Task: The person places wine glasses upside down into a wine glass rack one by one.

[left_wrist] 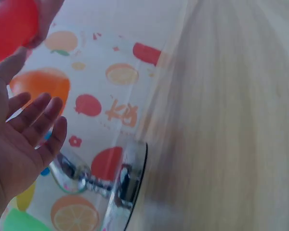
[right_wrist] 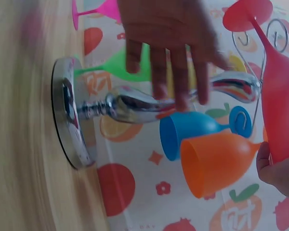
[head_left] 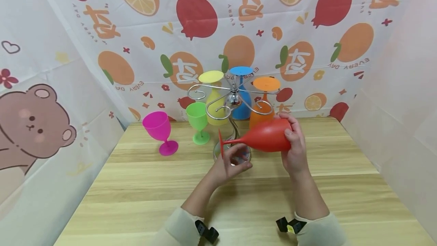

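My right hand (head_left: 296, 153) grips a red plastic goblet (head_left: 266, 136) by its bowl, near the rim. The goblet lies on its side in the air, its foot pointing left. Under the stem and foot is my left hand (head_left: 225, 167), fingers loosely spread; the left wrist view shows its palm holding nothing. Just behind both hands stands a chrome glass rack (head_left: 234, 98) with curled wire arms. Hanging upside down from it are a yellow goblet (head_left: 214, 103), a blue goblet (head_left: 241, 107) and an orange goblet (head_left: 261, 113), the orange one partly hidden by the red goblet.
A magenta goblet (head_left: 157, 126) and a green goblet (head_left: 198, 116) stand upright on the wooden table (head_left: 143, 189), left of the rack. Behind the table hangs a fruit-printed cloth (head_left: 225, 18), with pale cloth walls on either side.
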Motion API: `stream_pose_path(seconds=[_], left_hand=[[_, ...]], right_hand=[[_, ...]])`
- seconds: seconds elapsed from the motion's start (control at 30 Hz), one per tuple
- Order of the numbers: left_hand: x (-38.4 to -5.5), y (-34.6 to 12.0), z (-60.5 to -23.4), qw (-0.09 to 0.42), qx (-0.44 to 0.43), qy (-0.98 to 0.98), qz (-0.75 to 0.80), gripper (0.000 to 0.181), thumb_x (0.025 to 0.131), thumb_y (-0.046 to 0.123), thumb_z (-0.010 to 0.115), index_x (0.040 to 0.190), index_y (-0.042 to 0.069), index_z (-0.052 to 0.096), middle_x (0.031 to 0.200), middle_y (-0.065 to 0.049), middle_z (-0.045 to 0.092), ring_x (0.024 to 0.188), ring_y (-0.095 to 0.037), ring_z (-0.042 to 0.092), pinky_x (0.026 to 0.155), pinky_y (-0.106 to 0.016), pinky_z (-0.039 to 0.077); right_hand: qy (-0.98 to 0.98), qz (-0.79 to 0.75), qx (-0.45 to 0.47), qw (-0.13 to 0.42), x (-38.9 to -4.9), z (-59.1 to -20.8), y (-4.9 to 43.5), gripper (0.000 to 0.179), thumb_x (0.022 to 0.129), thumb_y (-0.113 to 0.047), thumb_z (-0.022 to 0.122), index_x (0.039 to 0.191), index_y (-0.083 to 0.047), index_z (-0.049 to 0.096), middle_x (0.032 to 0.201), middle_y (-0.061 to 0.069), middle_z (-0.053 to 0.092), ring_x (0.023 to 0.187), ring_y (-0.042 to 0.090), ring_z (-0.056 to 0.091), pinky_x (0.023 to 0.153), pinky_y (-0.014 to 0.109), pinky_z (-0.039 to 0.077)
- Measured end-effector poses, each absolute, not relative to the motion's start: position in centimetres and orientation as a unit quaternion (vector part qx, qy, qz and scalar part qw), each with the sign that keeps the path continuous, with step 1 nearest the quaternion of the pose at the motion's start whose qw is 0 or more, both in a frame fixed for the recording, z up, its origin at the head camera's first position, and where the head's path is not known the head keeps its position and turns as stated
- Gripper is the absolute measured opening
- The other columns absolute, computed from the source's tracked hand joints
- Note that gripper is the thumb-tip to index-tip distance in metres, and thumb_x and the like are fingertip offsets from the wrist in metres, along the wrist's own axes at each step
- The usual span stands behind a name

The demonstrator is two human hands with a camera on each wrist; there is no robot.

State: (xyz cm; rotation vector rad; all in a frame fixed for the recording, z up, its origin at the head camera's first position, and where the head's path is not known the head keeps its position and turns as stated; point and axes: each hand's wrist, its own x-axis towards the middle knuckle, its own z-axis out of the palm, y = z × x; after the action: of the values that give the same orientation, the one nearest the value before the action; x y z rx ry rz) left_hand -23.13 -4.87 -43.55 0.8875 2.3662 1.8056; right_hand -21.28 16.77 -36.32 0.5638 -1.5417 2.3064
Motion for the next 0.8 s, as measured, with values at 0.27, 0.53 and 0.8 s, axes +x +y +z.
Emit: stream_pose_path(seconds=[0.27,0.53,0.8], left_hand=[[-21.4,-3.7,-42.0,0.022,0.259,0.72,0.644,0.064,0.085,0.043,0.075,0.137,0.014,0.052,0.128,-0.007,0.064,0.115,-0.02,0.062,0.086,-0.027,0.056],[-21.1,-3.5,-41.6,0.016,0.248,0.652,0.716,0.063,0.086,0.036,0.076,0.139,0.014,0.051,0.129,-0.01,0.063,0.11,-0.021,0.063,0.085,-0.031,0.058],[-21.2,-3.9,-41.4,0.003,0.265,0.641,0.721,0.059,0.086,0.033,0.076,0.136,0.013,0.053,0.128,-0.01,0.063,0.112,-0.021,0.063,0.088,-0.033,0.057]], right_hand=[[-0.536,0.807,0.2,0.147,-20.8,-36.7,15.6,0.045,0.09,-0.009,0.042,0.134,-0.007,0.041,0.133,0.008,0.047,0.12,0.027,0.047,0.085,0.031,0.057],[-0.542,0.801,0.22,0.127,-20.6,-37.3,14.6,0.044,0.088,-0.006,0.043,0.132,-0.013,0.043,0.132,0.006,0.049,0.12,0.025,0.048,0.086,0.031,0.057],[-0.543,0.801,0.224,0.12,-20.8,-37.6,14.5,0.046,0.089,-0.007,0.044,0.134,-0.012,0.042,0.134,0.007,0.049,0.121,0.025,0.047,0.087,0.032,0.057]])
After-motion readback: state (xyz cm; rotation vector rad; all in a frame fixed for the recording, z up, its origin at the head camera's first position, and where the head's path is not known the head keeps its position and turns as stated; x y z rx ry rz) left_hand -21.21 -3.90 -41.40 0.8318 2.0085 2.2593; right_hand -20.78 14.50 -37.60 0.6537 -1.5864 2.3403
